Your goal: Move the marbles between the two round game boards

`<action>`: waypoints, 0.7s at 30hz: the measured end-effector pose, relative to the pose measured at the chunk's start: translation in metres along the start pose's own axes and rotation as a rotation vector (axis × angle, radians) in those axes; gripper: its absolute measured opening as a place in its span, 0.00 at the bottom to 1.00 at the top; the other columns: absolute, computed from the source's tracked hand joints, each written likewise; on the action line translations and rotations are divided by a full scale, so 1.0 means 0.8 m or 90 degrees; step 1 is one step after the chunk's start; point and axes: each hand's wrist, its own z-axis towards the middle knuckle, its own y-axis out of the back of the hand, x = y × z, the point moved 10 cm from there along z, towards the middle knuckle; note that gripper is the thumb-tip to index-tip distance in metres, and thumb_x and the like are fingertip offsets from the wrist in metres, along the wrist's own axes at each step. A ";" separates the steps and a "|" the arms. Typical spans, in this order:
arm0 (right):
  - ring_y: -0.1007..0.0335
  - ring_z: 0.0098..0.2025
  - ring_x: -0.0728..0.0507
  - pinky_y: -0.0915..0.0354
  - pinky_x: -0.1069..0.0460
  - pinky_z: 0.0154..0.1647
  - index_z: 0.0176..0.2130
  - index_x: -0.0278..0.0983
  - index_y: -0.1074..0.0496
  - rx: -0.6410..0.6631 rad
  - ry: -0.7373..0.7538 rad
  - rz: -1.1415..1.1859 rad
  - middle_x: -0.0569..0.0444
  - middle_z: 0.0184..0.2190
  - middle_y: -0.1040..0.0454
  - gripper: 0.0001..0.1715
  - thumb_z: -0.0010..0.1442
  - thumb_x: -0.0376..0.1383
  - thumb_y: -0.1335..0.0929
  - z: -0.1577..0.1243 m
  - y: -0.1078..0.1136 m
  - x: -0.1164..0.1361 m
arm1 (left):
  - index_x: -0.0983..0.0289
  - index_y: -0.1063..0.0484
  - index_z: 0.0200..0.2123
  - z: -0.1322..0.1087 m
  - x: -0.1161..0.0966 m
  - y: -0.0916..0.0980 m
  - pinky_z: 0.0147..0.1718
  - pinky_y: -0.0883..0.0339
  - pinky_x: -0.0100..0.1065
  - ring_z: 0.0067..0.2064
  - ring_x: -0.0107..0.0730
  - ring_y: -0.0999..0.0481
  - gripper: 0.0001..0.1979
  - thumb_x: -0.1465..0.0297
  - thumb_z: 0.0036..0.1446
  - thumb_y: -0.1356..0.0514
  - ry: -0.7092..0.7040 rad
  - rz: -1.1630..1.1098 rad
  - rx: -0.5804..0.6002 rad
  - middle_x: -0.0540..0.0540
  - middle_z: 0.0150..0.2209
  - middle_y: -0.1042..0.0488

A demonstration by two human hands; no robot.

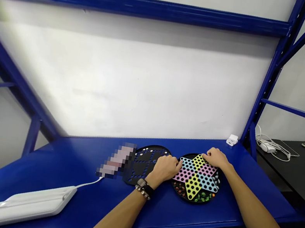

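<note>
A round Chinese checkers board with a star of pink, yellow, blue and green dotted fields lies on the blue shelf. Small marbles sit in its black rim pockets. My left hand grips the board's left edge with curled fingers. My right hand rests curled on its far edge. A second round black board lies just to the left, partly under my left wrist, which wears a watch and a bead bracelet.
A white flat power bank with a white cable lies at the front left. A blurred-out patch sits beside the black board. A white adapter stands at the back right. Chargers and cables lie on a black table.
</note>
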 end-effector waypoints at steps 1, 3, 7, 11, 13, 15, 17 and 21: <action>0.46 0.20 0.50 0.47 0.54 0.25 0.16 0.39 0.40 0.000 0.002 0.001 0.59 0.17 0.45 0.29 0.61 0.51 0.36 0.000 0.000 0.000 | 0.65 0.20 0.30 0.000 0.002 0.000 0.36 0.35 0.37 0.37 0.45 0.20 0.32 0.57 0.68 0.59 0.006 -0.007 0.000 0.64 0.34 0.20; 0.46 0.19 0.50 0.48 0.54 0.24 0.16 0.39 0.41 -0.001 0.005 0.003 0.59 0.16 0.45 0.30 0.61 0.51 0.36 0.000 0.000 0.001 | 0.64 0.21 0.28 0.001 0.006 0.001 0.35 0.36 0.36 0.37 0.43 0.20 0.32 0.57 0.68 0.60 0.019 -0.027 -0.002 0.63 0.33 0.20; 0.45 0.20 0.50 0.49 0.54 0.24 0.17 0.39 0.42 -0.009 0.009 0.003 0.59 0.17 0.44 0.29 0.61 0.51 0.36 -0.001 0.002 0.003 | 0.64 0.22 0.27 0.004 0.017 0.001 0.34 0.37 0.34 0.36 0.41 0.21 0.32 0.57 0.68 0.59 0.050 -0.084 -0.007 0.62 0.32 0.21; 0.45 0.21 0.50 0.49 0.54 0.25 0.17 0.39 0.42 -0.001 0.009 0.003 0.59 0.17 0.43 0.28 0.61 0.51 0.36 0.000 0.000 0.002 | 0.64 0.23 0.27 0.006 0.027 0.004 0.33 0.39 0.32 0.35 0.38 0.22 0.32 0.57 0.69 0.60 0.070 -0.102 -0.011 0.60 0.31 0.21; 0.45 0.21 0.50 0.49 0.54 0.25 0.17 0.39 0.43 0.000 0.011 0.003 0.59 0.17 0.44 0.28 0.61 0.50 0.36 0.001 -0.001 0.001 | 0.63 0.23 0.27 0.007 0.032 0.010 0.32 0.39 0.32 0.35 0.38 0.22 0.31 0.56 0.69 0.59 0.077 -0.106 -0.017 0.60 0.31 0.21; 0.44 0.21 0.50 0.49 0.54 0.25 0.17 0.39 0.45 -0.002 0.013 0.005 0.59 0.17 0.43 0.28 0.61 0.49 0.36 0.002 -0.001 0.001 | 0.63 0.23 0.27 0.007 0.045 0.021 0.33 0.39 0.32 0.35 0.38 0.22 0.31 0.55 0.68 0.59 0.100 -0.106 -0.036 0.60 0.32 0.21; 0.43 0.21 0.49 0.49 0.54 0.25 0.18 0.39 0.46 -0.003 0.011 0.004 0.58 0.17 0.42 0.27 0.61 0.49 0.36 0.003 -0.002 0.000 | 0.63 0.23 0.29 0.005 0.068 0.033 0.35 0.38 0.33 0.37 0.40 0.22 0.31 0.55 0.69 0.60 0.140 -0.100 -0.065 0.61 0.34 0.20; 0.43 0.22 0.49 0.49 0.54 0.25 0.18 0.39 0.47 -0.006 0.011 -0.002 0.59 0.18 0.43 0.27 0.61 0.48 0.36 0.003 -0.002 0.000 | 0.63 0.23 0.33 0.000 0.116 0.039 0.36 0.36 0.36 0.41 0.45 0.22 0.30 0.55 0.68 0.60 0.208 -0.089 -0.071 0.64 0.37 0.20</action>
